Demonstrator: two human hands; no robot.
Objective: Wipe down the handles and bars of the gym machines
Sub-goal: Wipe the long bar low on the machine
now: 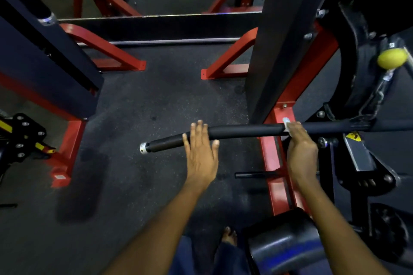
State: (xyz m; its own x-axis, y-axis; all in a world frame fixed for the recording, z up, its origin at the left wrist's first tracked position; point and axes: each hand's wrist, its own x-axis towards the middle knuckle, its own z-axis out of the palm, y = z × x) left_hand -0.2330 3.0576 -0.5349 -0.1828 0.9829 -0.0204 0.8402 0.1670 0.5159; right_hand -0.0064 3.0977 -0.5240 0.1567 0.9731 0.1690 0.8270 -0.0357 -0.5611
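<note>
Two hands on bar [245, 133], which juts left from machine at mid-frame. Left hand [202, 152]: fingers straight, resting over grip near cap [144, 148]; steadies bar. Right hand [300, 147]: fingers curled, pressing cloth [287, 126] round bar. Advised: wrap cloth fully, stroke leftward to cap, twist for underside.

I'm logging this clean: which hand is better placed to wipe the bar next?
The right hand. It holds a white cloth against the black padded bar, while the left hand lies open over the bar near its silver end cap, holding nothing.
</note>
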